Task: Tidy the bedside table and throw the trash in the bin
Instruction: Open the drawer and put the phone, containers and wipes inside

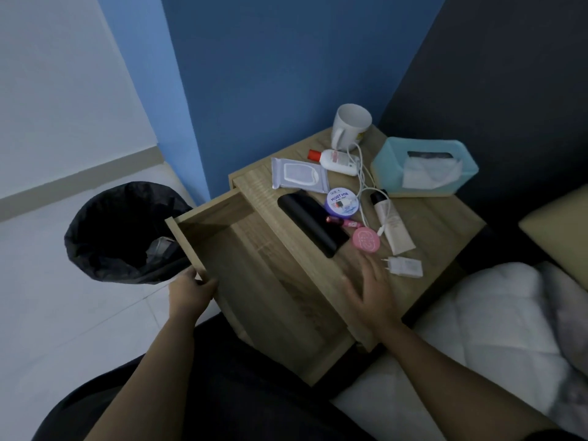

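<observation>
Hovering flat with fingers spread, right hand nearer than left to round pink compact, just beyond fingertips on wooden bedside table. Left hand clamped on open wooden drawer corner, beside black-lined bin.

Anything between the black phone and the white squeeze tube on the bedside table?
Head view: a round pink compact, small pink-red items and white cable lie between black phone and white tube.
</observation>
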